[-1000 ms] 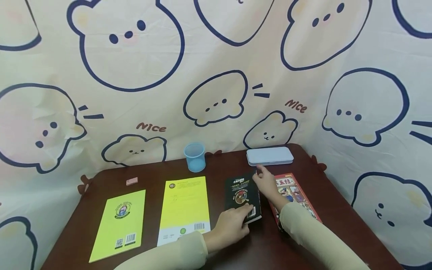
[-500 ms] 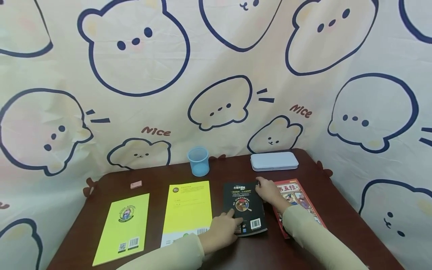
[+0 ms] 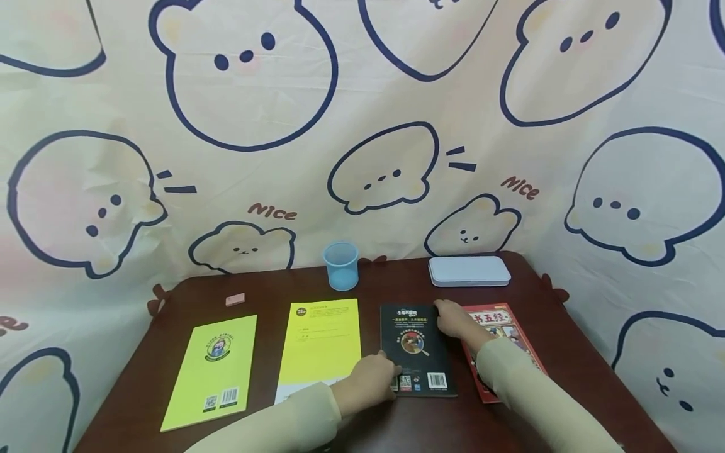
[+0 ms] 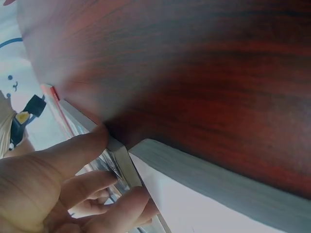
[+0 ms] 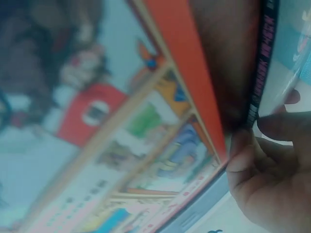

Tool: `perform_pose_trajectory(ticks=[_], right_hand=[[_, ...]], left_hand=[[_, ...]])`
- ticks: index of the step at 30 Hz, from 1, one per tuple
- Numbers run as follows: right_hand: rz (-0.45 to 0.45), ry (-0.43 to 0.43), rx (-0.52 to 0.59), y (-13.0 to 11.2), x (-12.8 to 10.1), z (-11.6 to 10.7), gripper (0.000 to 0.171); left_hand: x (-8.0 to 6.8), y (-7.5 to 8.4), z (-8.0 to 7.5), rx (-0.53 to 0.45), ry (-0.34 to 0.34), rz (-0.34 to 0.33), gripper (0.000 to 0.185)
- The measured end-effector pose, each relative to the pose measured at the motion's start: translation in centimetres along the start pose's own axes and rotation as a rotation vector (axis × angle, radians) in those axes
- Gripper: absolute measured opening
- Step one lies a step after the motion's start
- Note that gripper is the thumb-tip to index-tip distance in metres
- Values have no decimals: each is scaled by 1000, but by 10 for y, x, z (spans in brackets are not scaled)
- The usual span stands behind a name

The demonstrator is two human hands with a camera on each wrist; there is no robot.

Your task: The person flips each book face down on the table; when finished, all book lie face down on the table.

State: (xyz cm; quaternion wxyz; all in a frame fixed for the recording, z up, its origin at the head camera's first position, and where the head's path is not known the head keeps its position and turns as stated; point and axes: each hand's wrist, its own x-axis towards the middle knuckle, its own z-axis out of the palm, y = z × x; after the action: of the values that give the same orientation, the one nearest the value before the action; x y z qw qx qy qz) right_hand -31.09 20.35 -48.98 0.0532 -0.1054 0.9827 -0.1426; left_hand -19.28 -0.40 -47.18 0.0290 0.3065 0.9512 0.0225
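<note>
1. Holding the black book from two sides: my left hand sits at its near-left corner, fingers curled round the edge; the left wrist view shows thumb and fingers pinching that corner against the bench.
2. My right hand rests on the far-right corner of the same book, fingertips curled onto its edge beside the red comic book, as the right wrist view shows.
3. Change noted: a second ago the black book lay skewed, its near end swung right and close against the red comic book. Now it lies straight, edges parallel to the yellow book on its left, with a dark strip of bench showing on both sides.
4. Left hand has slid from the cover's lower middle out to the near-left corner; right hand has stayed at the far corner.
5. My reading: squaring of this book into the row looks about finished; both hands are still in contact, so not released yet.
6. Also on the bench: green book far left, blue cup, pale tin case, small pink eraser at the far side.
</note>
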Motion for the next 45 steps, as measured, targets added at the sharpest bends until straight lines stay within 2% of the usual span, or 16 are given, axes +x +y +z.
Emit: perform_pose_trajectory(ticks=[7,13,19,25,34,38,42,45], right_hand=[[-22,-64,-90,1,-3,-5,36],[-26,-65,-117,6,-5,-8,35],[-68,-67,-156,8,-2,-11,34],[-45,-86,-169,9,0,-14,35],[-33,-120,-225,7,2,-12,33],[-47,-53,-157,10,0,-12,39],[-56,82,-16,19,-3,-21,43],[-34,130,17,31,-7,-31,42]], left_hand=[[2,11,0,117,-27,-21,35],[5,18,-1,169,-25,-13,39],[7,18,0,156,-11,-19,40],[9,20,2,112,16,-12,39],[9,21,4,50,3,-15,44],[10,22,1,35,31,-36,50],[14,26,-7,18,125,-38,48],[18,32,-12,-68,191,-24,39]])
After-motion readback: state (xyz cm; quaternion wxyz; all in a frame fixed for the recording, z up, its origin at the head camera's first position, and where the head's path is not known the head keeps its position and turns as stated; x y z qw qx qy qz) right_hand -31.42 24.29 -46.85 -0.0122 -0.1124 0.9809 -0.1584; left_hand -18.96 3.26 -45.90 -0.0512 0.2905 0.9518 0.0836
